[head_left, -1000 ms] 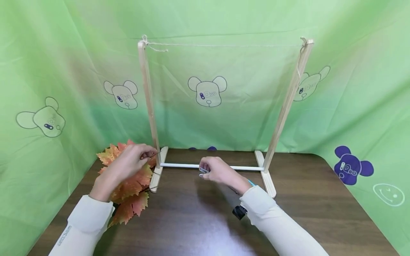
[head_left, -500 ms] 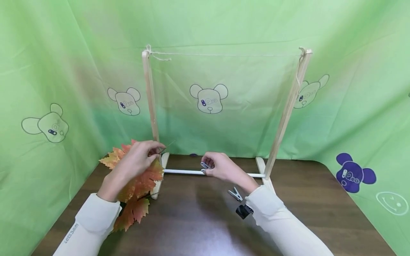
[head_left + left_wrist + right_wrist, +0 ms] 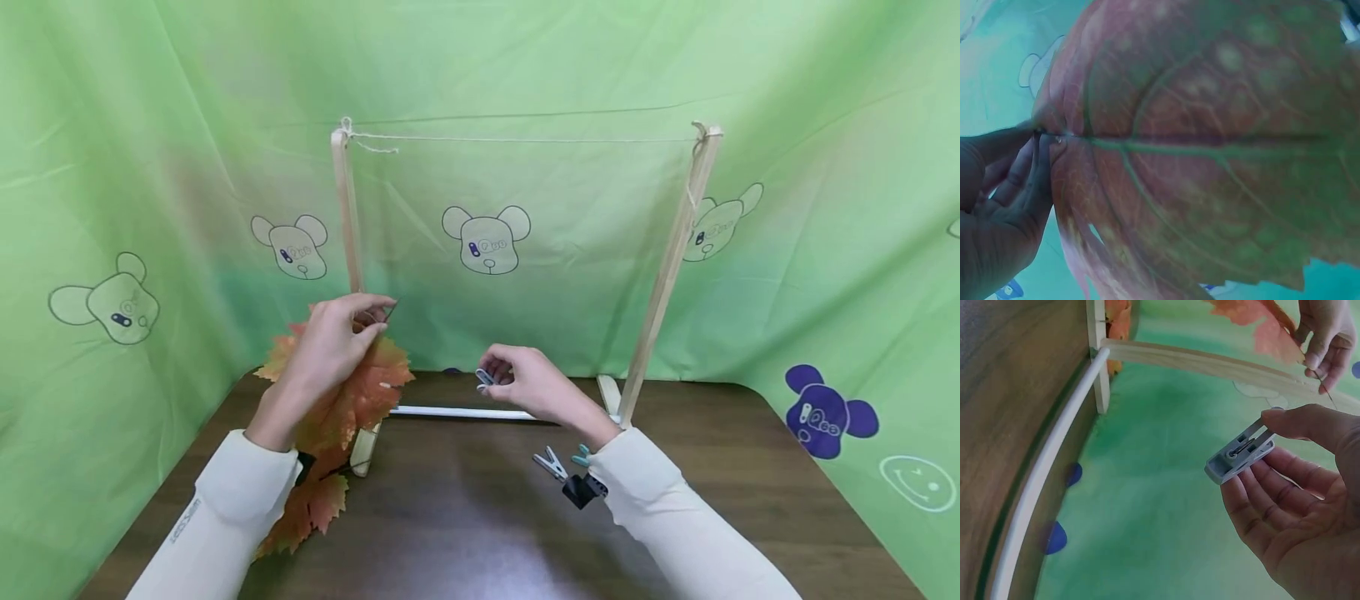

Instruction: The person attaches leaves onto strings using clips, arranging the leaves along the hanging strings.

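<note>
My left hand (image 3: 330, 342) pinches the thin stem of an orange-red artificial maple leaf (image 3: 371, 385), just in front of the left post. In the left wrist view the leaf's veined surface (image 3: 1210, 206) fills most of the picture beside the fingers. My right hand (image 3: 536, 385) holds a grey-blue clothespin (image 3: 1235, 461) over the frame's white crossbar (image 3: 457, 412), thumb on one handle and fingers beneath. Its jaws look closed, with nothing between them. The left hand with the stem also shows at the top right of the right wrist view.
A wooden frame with two posts (image 3: 660, 292) carries a string (image 3: 525, 138) tied across its top. More maple leaves (image 3: 303, 508) lie on the table (image 3: 450, 517) under my left forearm. A grey clothespin (image 3: 550, 463) and a teal one (image 3: 581, 455) lie near my right wrist.
My left hand has risen and moved right with the leaf. The right hand has lifted slightly with its clothespin. The clothespins near my right wrist have come more into view.
</note>
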`<act>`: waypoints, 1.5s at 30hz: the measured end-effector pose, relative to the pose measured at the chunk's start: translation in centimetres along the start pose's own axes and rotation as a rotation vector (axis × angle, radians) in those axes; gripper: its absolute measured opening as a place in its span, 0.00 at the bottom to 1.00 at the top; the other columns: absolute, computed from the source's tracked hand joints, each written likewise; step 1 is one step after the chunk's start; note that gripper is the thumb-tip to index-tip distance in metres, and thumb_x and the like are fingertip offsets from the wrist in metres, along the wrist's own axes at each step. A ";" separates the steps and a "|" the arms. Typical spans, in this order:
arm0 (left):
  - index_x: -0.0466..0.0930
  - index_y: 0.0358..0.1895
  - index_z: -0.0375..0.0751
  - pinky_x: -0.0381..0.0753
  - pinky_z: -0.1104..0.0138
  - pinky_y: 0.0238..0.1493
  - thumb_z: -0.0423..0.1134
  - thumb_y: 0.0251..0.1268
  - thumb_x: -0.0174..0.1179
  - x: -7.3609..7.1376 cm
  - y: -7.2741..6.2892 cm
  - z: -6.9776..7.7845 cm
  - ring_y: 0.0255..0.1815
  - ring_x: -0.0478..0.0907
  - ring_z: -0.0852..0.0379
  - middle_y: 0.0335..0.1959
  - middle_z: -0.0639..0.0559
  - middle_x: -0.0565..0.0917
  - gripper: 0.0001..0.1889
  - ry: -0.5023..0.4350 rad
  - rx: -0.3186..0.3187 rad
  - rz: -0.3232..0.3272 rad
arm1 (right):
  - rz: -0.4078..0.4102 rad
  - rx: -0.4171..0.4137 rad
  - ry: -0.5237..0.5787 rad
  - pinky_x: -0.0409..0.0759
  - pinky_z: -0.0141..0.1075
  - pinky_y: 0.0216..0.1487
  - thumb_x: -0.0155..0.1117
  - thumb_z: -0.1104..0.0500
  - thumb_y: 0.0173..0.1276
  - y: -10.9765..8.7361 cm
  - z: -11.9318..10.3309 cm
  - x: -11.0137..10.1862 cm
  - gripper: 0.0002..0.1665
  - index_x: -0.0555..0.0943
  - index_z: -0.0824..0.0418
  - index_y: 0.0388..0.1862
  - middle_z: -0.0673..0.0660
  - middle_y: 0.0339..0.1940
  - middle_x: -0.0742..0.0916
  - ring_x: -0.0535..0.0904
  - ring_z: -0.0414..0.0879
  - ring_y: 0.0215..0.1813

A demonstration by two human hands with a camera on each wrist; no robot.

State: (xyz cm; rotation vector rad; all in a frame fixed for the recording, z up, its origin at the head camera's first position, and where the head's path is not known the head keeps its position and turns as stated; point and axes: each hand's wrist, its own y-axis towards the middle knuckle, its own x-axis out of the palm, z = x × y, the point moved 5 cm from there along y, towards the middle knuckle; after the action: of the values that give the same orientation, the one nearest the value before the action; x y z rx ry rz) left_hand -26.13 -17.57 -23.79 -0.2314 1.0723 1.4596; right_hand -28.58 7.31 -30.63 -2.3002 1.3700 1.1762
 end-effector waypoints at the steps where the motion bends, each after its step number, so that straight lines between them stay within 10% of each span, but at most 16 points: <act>1: 0.85 0.62 0.37 0.88 0.52 0.51 0.25 0.71 0.64 -0.1 0.1 0.2 0.47 0.88 0.46 0.47 0.40 0.90 0.18 -0.007 0.002 0.022 | 0.006 -0.002 -0.007 0.83 0.33 0.44 0.73 0.68 0.65 0.0 -0.1 -0.2 0.11 0.84 0.63 0.45 0.54 0.35 0.89 0.83 0.42 0.39; 16: 0.86 0.60 0.38 0.88 0.56 0.53 0.28 0.71 0.65 -1.0 3.0 2.7 0.45 0.90 0.45 0.45 0.41 0.91 0.17 -0.168 -0.035 0.252 | 0.079 -0.047 0.000 0.85 0.40 0.49 0.72 0.66 0.68 0.7 -2.2 -3.1 0.13 0.84 0.65 0.50 0.57 0.40 0.89 0.85 0.46 0.43; 45: 0.86 0.61 0.39 0.89 0.61 0.48 0.27 0.69 0.67 -1.6 6.7 5.3 0.44 0.89 0.48 0.45 0.42 0.90 0.18 -0.365 0.000 0.436 | 0.275 -0.125 0.115 0.85 0.48 0.57 0.70 0.67 0.70 2.5 -7.1 -9.0 0.16 0.83 0.66 0.55 0.62 0.47 0.89 0.86 0.53 0.50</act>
State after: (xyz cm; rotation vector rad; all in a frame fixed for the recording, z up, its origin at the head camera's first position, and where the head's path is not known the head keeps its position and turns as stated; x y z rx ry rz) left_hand -29.20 -13.70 -16.68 0.2793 0.8518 1.8031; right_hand -29.15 7.87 -18.88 -2.3520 1.7470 1.2546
